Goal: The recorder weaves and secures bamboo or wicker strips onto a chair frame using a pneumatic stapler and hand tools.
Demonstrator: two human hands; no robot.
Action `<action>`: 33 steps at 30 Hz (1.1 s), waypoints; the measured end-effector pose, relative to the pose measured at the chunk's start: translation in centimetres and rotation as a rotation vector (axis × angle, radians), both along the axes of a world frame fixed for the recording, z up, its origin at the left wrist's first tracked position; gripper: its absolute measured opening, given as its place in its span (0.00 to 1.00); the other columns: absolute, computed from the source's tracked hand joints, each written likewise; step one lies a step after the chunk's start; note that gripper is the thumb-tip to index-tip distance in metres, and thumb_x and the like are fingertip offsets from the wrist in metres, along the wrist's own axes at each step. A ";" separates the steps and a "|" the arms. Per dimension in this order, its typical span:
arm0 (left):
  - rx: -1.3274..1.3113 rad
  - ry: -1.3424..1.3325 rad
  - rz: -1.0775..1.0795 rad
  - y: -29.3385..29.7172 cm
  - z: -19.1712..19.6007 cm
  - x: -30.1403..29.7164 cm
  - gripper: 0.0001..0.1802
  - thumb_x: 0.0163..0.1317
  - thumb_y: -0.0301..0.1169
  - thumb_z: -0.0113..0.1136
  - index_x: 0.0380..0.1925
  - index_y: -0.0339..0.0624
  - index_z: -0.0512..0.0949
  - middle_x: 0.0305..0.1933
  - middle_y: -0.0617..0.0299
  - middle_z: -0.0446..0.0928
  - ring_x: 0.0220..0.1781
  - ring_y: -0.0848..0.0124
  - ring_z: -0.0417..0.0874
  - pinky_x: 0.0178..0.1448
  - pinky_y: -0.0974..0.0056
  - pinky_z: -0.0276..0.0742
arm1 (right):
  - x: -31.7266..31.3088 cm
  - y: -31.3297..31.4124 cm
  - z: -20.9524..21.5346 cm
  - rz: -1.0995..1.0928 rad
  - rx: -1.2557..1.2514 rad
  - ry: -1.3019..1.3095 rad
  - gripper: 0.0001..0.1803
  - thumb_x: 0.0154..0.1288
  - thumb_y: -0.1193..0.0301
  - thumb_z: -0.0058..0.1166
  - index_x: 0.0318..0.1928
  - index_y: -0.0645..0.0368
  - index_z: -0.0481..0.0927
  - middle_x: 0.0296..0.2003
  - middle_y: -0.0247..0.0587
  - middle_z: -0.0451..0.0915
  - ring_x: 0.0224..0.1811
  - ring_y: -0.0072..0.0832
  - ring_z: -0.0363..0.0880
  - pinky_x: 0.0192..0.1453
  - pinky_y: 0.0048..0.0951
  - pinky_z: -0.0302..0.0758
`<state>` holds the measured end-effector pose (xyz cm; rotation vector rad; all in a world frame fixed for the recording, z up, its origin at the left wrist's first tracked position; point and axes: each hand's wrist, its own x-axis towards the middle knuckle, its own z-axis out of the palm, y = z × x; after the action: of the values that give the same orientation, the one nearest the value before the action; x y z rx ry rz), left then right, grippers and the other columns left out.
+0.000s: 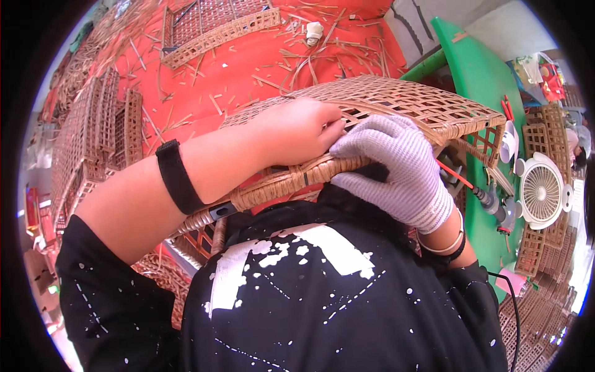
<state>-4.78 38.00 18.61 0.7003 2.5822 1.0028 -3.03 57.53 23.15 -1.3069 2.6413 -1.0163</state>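
Covering the red floor (248,68), rattan offcuts (322,53) scatter.

You are in a rattan-weaving workshop. The red floor (235,74) around you is littered with cut cane offcuts (322,53), and finished woven panels (93,133) stand stacked at your left, with more stacked at the lower right (545,291). A large woven rattan piece (396,102) sits right in front of you, another frame (217,31) lies farther off. On the green bench (480,80) to your right sit hand tools (496,208) and a small white fan (542,192).
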 end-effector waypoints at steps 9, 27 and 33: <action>0.110 -0.116 0.056 0.0 -0.3 0.3 0.16 0.63 0.38 0.48 0.33 0.35 0.77 0.36 0.43 0.78 0.41 0.47 0.79 0.47 0.50 0.74 | -0.3 -0.5 0.4 0.026 0.047 -0.082 0.15 0.47 0.62 0.66 0.34 0.52 0.78 0.28 0.36 0.76 0.34 0.38 0.77 0.41 0.36 0.70; -0.001 -0.019 0.228 1.1 -0.7 3.7 0.14 0.66 0.37 0.47 0.37 0.37 0.74 0.31 0.44 0.77 0.38 0.46 0.79 0.42 0.48 0.74 | 3.5 0.3 -2.8 -0.069 0.072 0.193 0.20 0.43 0.62 0.68 0.39 0.51 0.79 0.36 0.33 0.78 0.42 0.34 0.76 0.50 0.37 0.67; -0.046 -0.066 0.269 0.2 -1.9 2.6 0.13 0.65 0.37 0.46 0.39 0.38 0.73 0.32 0.44 0.78 0.38 0.46 0.80 0.43 0.48 0.74 | 2.6 -0.7 -4.3 -0.052 -0.004 0.250 0.21 0.42 0.62 0.68 0.39 0.51 0.79 0.36 0.33 0.78 0.41 0.34 0.77 0.50 0.36 0.67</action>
<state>-2.13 38.20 16.74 0.3074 2.6796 1.0186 -0.46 56.79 18.83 -1.4614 2.8677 -0.9189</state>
